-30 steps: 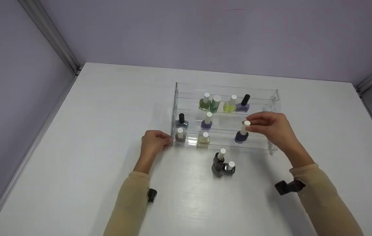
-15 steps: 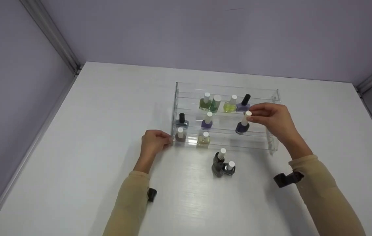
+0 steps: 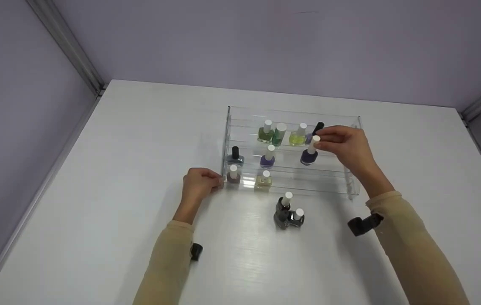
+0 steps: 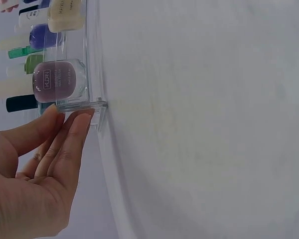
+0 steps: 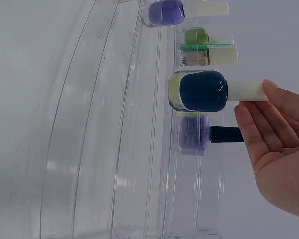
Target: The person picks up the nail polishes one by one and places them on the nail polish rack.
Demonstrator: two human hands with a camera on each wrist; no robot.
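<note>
My right hand (image 3: 348,148) pinches the white cap of a dark blue nail polish bottle (image 3: 309,157). In the head view the bottle overlaps the middle tier of a clear tiered rack (image 3: 325,173), right of a purple bottle (image 3: 267,160). The right wrist view has thumb and fingers on the cap, with the dark bottle (image 5: 203,90) held in front of the upper bottles. At the rack's front left corner, my left hand (image 3: 200,183) grips the side panel between thumb and fingers, beside a mauve bottle (image 4: 57,81).
On the top tier stand green, yellow and lilac bottles (image 3: 296,138). A grey-blue bottle (image 3: 236,159) is at the middle left, a pale yellow one (image 3: 263,181) on the bottom tier. Dark bottles (image 3: 296,217) cluster on the white table (image 3: 240,262) in front of the rack.
My right hand has carried the dark blue bottle up and away from me, from over the bottom tier to the middle tier, lately a little left. The left hand stays put.
</note>
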